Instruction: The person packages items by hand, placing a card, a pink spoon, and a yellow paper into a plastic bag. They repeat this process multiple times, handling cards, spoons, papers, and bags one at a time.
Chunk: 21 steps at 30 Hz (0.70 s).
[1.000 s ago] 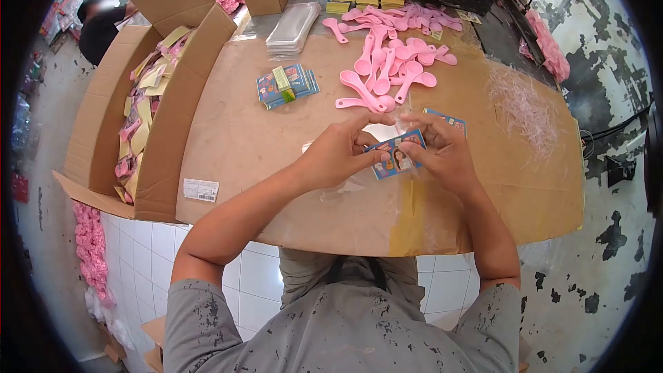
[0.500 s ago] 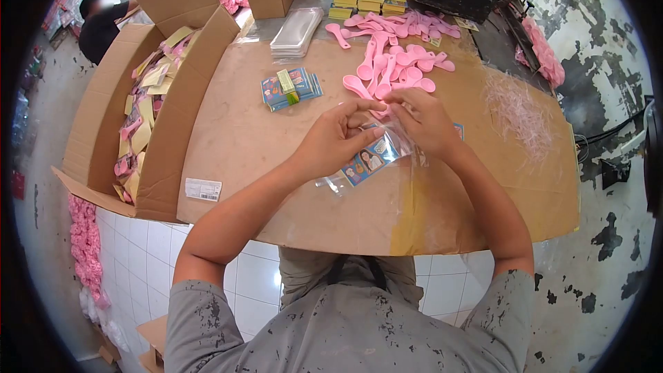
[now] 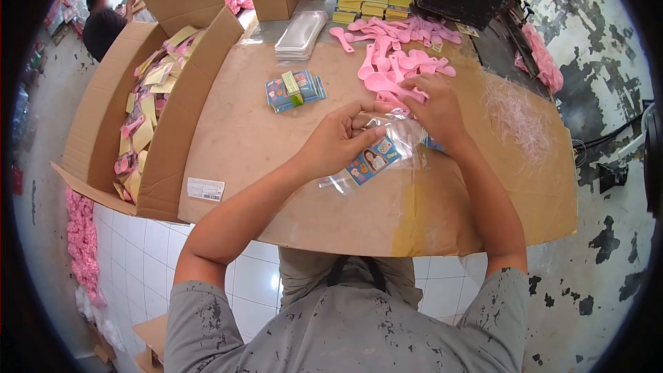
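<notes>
My left hand [image 3: 335, 138] is closed on a clear plastic bag [image 3: 410, 139] with a blue printed card [image 3: 373, 161] in it, held over the cardboard-covered table. To its right, my right hand [image 3: 440, 112] has its fingers pinched on the handle of a pink spoon [image 3: 381, 83], whose bowl points left. The spoon is above the bag's upper end, outside it. Just beyond lies a loose pile of pink spoons [image 3: 414, 62]. Part of another blue card [image 3: 433, 144] shows beneath my right hand.
A banded stack of blue cards [image 3: 280, 93] lies left of my hands, with clear bags [image 3: 301, 33] behind it. An open carton [image 3: 166, 145] of packed pieces stands at left. Yellow-edged card stacks [image 3: 373, 1] are at the back, plastic strips [image 3: 518, 114] at right. A person [image 3: 103, 27] is far left.
My right hand has left the bag's mouth and moved slightly up and right, taking hold of a pink spoon from the pile. My left hand stays on the bag.
</notes>
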Each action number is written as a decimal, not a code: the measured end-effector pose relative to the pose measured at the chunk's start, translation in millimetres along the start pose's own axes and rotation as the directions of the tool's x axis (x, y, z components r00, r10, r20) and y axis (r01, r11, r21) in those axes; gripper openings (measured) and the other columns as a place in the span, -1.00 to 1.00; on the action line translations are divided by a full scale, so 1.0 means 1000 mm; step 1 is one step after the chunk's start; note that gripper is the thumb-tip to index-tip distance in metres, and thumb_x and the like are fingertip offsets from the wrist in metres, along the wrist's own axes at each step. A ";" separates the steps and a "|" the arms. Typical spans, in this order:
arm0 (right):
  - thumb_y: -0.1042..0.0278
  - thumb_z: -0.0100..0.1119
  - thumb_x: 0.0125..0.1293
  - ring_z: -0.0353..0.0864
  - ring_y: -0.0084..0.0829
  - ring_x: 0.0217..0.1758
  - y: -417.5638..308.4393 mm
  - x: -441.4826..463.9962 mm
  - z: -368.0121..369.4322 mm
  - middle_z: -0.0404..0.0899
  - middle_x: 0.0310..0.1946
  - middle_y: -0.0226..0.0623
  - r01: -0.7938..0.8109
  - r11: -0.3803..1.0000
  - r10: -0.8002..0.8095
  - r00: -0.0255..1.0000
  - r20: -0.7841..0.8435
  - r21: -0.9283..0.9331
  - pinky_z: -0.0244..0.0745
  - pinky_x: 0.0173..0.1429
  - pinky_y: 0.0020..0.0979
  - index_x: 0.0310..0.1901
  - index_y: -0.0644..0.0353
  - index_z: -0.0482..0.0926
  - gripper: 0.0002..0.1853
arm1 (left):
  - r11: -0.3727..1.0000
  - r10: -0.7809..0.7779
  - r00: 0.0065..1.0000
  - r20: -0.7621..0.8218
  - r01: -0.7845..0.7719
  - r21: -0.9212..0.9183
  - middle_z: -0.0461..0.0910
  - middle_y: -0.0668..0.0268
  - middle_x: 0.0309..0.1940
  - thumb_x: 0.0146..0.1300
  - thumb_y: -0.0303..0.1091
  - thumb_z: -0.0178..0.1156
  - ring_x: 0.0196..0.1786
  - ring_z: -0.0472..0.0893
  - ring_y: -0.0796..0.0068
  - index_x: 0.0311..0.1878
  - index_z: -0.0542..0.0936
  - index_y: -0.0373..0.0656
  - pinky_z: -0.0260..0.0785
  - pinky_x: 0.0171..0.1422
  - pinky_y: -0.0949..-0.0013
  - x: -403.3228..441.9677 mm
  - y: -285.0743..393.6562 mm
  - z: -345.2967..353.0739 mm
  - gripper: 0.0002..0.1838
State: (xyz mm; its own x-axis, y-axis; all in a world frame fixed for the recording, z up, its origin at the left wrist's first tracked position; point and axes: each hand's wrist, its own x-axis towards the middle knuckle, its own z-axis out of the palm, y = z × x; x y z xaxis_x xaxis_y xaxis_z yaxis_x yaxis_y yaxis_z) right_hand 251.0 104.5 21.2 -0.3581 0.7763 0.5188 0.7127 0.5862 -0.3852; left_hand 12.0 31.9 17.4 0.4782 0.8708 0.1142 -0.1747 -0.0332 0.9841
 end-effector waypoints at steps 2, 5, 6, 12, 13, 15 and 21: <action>0.42 0.34 0.32 0.69 -0.29 -0.09 -0.008 -0.006 -0.021 0.67 -0.13 -0.22 -0.055 0.987 0.045 0.996 0.075 0.148 0.59 0.02 -0.29 -0.01 0.22 0.74 -0.77 | 0.999 0.030 1.000 -0.006 -0.030 -0.013 0.76 0.30 -0.12 0.55 -0.43 0.22 -0.14 0.67 0.74 0.41 0.42 -0.17 0.51 -0.13 0.58 0.002 -0.006 -0.002 -0.57; 0.55 0.26 0.40 0.65 -0.49 -0.13 -0.023 -0.020 -0.054 0.60 -0.15 -0.31 -0.226 0.900 0.123 0.952 0.282 0.372 0.58 -0.01 -0.43 0.02 0.25 0.72 -0.79 | 0.998 0.069 0.997 -0.017 -0.069 0.008 0.76 0.32 -0.14 0.54 -0.42 0.24 -0.18 0.66 0.76 0.42 0.39 -0.16 0.48 -0.22 0.59 0.000 -0.004 -0.002 -0.54; 0.58 0.23 0.42 0.63 -0.55 -0.14 -0.025 -0.026 -0.060 0.57 -0.16 -0.34 -0.260 0.875 0.141 0.944 0.300 0.408 0.56 -0.02 -0.47 0.03 0.26 0.71 -0.80 | 0.996 0.082 0.996 -0.020 -0.082 0.020 0.76 0.33 -0.15 0.53 -0.41 0.25 -0.20 0.66 0.77 0.42 0.38 -0.16 0.47 -0.25 0.60 0.000 -0.003 -0.001 -0.53; 0.54 0.21 0.49 0.55 -0.62 -0.20 -0.025 -0.046 -0.073 0.55 -0.15 -0.43 -0.266 0.751 0.162 0.962 0.221 0.604 0.51 -0.05 -0.53 0.05 0.27 0.68 -0.82 | 0.995 0.055 0.998 -0.032 -0.052 0.084 0.76 0.33 -0.22 0.50 -0.44 0.28 -0.24 0.66 0.77 0.43 0.36 -0.16 0.42 -0.31 0.61 -0.002 0.000 0.002 -0.49; 0.54 0.21 0.50 0.55 -0.63 -0.20 -0.026 -0.047 -0.075 0.56 -0.15 -0.43 -0.272 0.750 0.159 0.959 0.234 0.603 0.50 -0.06 -0.53 0.05 0.27 0.68 -0.83 | 0.995 0.048 0.998 -0.027 -0.045 0.091 0.76 0.33 -0.22 0.50 -0.45 0.27 -0.25 0.66 0.77 0.43 0.37 -0.16 0.42 -0.31 0.61 -0.002 0.001 0.003 -0.49; 0.53 0.23 0.48 0.54 -0.63 -0.20 -0.028 -0.048 -0.073 0.57 -0.15 -0.42 -0.271 0.749 0.146 0.958 0.248 0.604 0.49 -0.06 -0.53 0.03 0.28 0.67 -0.84 | 0.994 0.035 0.999 -0.022 -0.032 0.106 0.76 0.31 -0.21 0.50 -0.46 0.27 -0.26 0.66 0.76 0.44 0.37 -0.17 0.43 -0.30 0.61 -0.003 0.002 0.003 -0.49; 0.55 0.25 0.42 0.56 -0.57 -0.20 -0.039 -0.043 -0.069 0.59 -0.17 -0.35 -0.114 0.885 0.010 0.974 0.225 0.452 0.50 -0.05 -0.48 0.05 0.32 0.63 -0.79 | 0.993 0.037 0.999 0.013 -0.038 0.116 0.78 0.27 -0.15 0.52 -0.49 0.23 -0.24 0.64 0.76 0.41 0.48 -0.20 0.44 -0.28 0.58 -0.004 -0.004 0.005 -0.56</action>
State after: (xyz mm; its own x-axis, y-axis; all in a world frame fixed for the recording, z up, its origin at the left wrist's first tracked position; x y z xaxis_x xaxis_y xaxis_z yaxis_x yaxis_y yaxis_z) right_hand 280.0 32.2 66.2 -0.4774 0.8144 0.3299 0.3987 0.5353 -0.7446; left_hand 14.9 25.6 14.0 0.4826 0.8625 0.1521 -0.0919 -0.1228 0.9882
